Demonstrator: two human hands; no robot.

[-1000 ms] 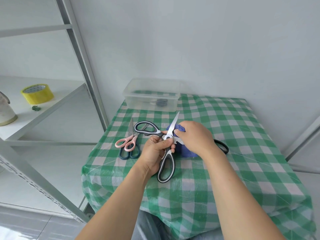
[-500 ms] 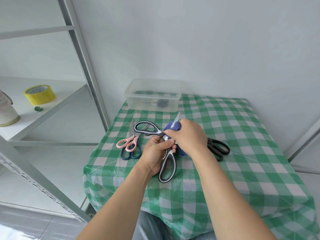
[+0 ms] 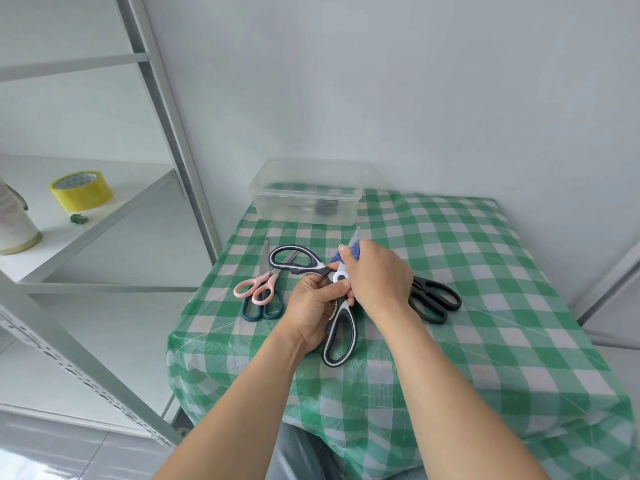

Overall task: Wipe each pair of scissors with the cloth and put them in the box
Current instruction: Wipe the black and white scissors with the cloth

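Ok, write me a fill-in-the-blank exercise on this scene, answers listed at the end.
The right hand holds a ____ cloth against the blade of the black-and-white scissors, gripped by the left hand.
The all-black scissors lie on the person's ____ side.
The box by the wall is clear ____.
The tape roll on the shelf is ____.
Missing words: blue; right; plastic; yellow.

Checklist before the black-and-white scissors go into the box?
1. Left hand grips black-and-white scissors near the pivot: ok.
2. Right hand holds blue cloth against the blade: ok.
3. Blade wiped clean: cannot tell.
4. Scissors closed for carrying: not ok, handles spread wide.
5. Clear box open-topped with room: ok.
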